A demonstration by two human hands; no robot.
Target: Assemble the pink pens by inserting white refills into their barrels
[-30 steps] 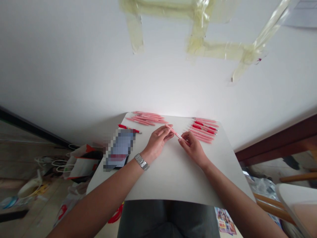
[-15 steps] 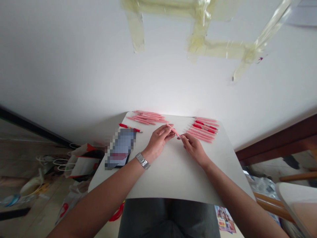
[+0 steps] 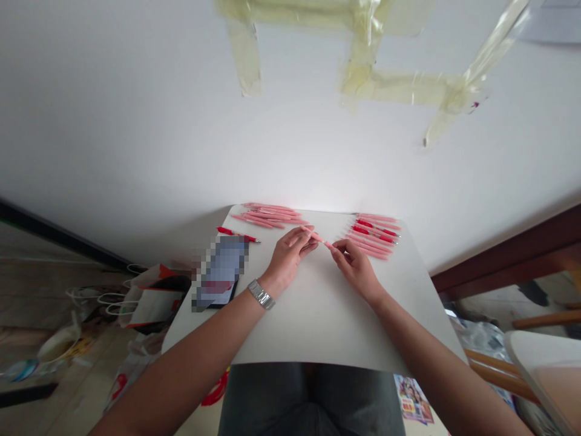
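Note:
My left hand (image 3: 288, 257), with a metal watch (image 3: 262, 294) on the wrist, grips a slim pink pen (image 3: 315, 234) that slants down to the right. My right hand (image 3: 354, 269) pinches the pen's lower right end between thumb and fingertips. A small pink part (image 3: 328, 244) shows at those fingertips; whether it is joined to the barrel I cannot tell. Behind my left hand lies a loose pile of pink pens (image 3: 272, 213). Right of my right hand, more pink pens (image 3: 370, 246) lie in a row, with two red pens (image 3: 374, 235) among them.
A red pen (image 3: 238, 235) lies above a phone (image 3: 222, 269), partly pixelated, on the left of the white table (image 3: 327, 327). The wall (image 3: 295, 151) rises at the table's back edge. Bags (image 3: 152, 297) stand on the floor at left; a white-topped stool (image 3: 544, 369) is at right.
My right hand still pinches the pen's lower end, where a clear section showed before and a small pink part shows now. My left hand keeps its grip. The view has shifted slightly.

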